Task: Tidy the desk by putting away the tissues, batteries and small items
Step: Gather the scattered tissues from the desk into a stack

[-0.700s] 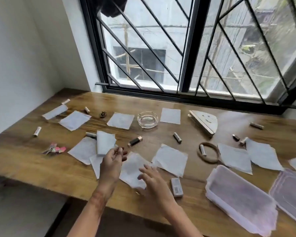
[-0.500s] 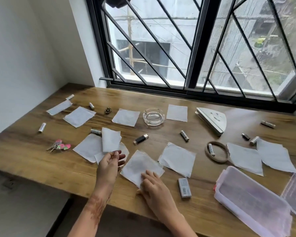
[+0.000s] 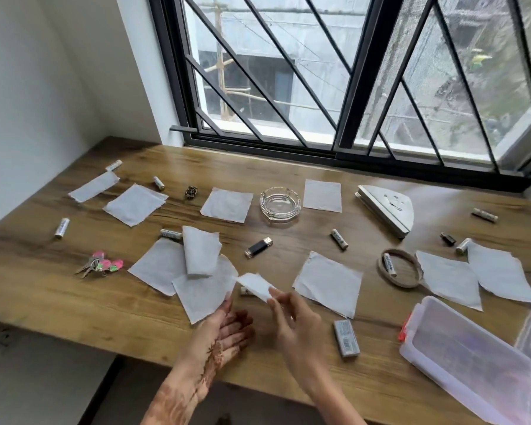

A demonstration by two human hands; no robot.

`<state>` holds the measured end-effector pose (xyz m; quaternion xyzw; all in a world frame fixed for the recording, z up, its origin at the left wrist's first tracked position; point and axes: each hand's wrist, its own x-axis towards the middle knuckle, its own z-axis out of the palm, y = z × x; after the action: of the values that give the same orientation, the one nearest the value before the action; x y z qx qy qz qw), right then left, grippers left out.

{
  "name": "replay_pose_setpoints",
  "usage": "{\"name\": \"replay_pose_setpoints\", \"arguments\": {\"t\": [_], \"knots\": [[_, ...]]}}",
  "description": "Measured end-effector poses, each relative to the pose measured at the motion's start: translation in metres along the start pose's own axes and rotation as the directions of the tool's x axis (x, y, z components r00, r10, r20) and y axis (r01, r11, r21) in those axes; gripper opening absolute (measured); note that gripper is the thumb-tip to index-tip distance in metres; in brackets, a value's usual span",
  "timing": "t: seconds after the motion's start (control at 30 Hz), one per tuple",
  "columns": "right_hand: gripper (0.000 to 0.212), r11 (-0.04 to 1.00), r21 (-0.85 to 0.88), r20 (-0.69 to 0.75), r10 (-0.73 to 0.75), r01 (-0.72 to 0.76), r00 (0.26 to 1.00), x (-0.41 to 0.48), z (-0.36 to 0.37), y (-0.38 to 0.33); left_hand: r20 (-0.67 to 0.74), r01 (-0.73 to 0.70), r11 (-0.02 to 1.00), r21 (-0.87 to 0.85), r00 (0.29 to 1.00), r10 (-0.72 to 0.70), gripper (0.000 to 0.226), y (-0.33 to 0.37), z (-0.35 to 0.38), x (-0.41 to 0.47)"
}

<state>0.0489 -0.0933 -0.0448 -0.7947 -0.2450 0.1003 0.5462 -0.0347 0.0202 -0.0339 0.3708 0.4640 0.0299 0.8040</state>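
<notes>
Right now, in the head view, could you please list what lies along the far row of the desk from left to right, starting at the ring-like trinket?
Trinket → tissue → ashtray → tissue → wooden wedge → battery.

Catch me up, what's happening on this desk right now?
A person is gathering tissues from a wooden desk. The right hand pinches a lifted tissue by its corner; the left hand holds the edge of a small tissue stack. Several tissues, batteries, a USB stick, keys and a glass ashtray lie scattered. The open plastic box at right looks empty.
</notes>
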Motion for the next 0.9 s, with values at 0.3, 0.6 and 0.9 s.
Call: {"name": "replay_pose_setpoints", "arguments": {"t": [0.3, 0.6, 0.9], "knots": [[0.022, 0.889, -0.249, 0.149, -0.357, 0.384, 0.922, -0.021, 0.023, -0.01, 0.256, 0.09, 0.951, -0.296, 0.967, -0.012, 0.051, 0.016, 0.013, 0.0], [0.016, 0.829, -0.498, 0.01, -0.287, 0.254, 0.958, 0.026, -0.032, 0.029, 0.116, 0.033, 0.902, -0.43, 0.993, 0.019, 0.023, 0.017, 0.017, 0.005], [0.015, 0.666, -0.734, 0.143, -0.039, 0.132, 0.989, 0.045, -0.065, 0.056, 0.11, 0.064, 0.874, -0.482, 0.994, -0.013, 0.02, 0.02, 0.014, 0.012]]}}
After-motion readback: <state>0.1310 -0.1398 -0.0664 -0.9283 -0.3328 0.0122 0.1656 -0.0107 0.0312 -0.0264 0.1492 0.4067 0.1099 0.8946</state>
